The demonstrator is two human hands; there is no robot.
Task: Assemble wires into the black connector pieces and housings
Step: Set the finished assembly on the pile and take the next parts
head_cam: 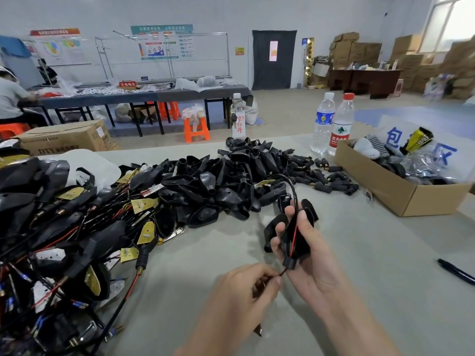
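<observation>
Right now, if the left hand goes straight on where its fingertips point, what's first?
Probably the narrow end of the black housing in the right hand; the left hand pinches the red wire just short of it. Depth unclear.

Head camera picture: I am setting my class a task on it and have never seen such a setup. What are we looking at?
No machine here: a person wears one camera on the head, looking down at their own hands. The right hand grips a black housing; the left hand pinches a red wire coming out of its lower end. On the table lie a pile of black housings, wired pieces at left, a cardboard box, water bottles and a pen.
</observation>
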